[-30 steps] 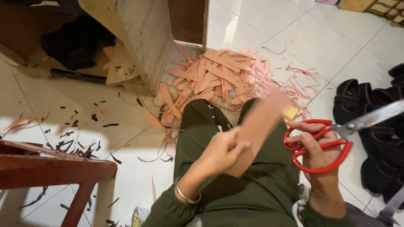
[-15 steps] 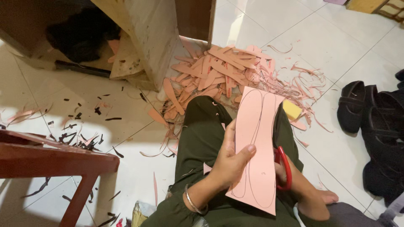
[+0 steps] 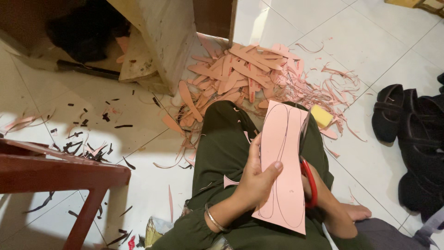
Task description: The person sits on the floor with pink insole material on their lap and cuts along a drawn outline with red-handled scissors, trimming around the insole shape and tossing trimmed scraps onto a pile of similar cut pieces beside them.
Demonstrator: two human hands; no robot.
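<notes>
Sheet (image 3: 282, 157) now flat and steady in left hand (image 3: 254, 183), gripped tight. Right hand (image 3: 319, 194) closed on red scissors (image 3: 309, 178), now tucked behind sheet edge, ready for cutting.

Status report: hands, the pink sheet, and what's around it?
Left hand grips pink sheet. Right hand holds red scissors at its edge. Pink offcuts piled ahead.

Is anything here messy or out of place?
Yes. Pink offcuts lie heaped and scattered over the white tile floor ahead of the person's knees, with dark scraps strewn near the red table. A yellow sponge block sits among the trimmings.
</notes>
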